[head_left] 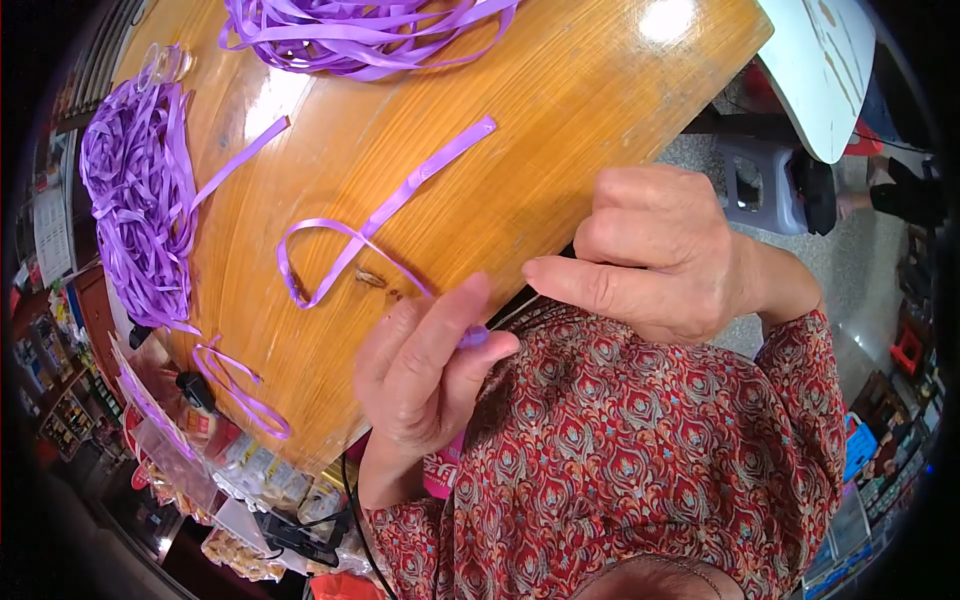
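My left hand (425, 365) is at the table's near edge. Its thumb and fingers pinch a small folded bit of purple ribbon (473, 337). From there a length of purple ribbon (395, 200) loops over the wood and ends in a flat strip pointing up and right. My right hand (655, 255) hovers just right of the left, back upward. Its fingers curl under, with one digit reaching toward the left hand. The inside of the right hand is hidden, so whatever it may hold does not show. The hands are apart.
Purple ribbon is heaped on the wooden table (560, 110) in a left pile (140, 190) and a far pile (350, 35). A loose ribbon piece (240, 390) lies near the left edge. Packaged goods (265, 470) stand below left; a grey stool (760, 185) is at right.
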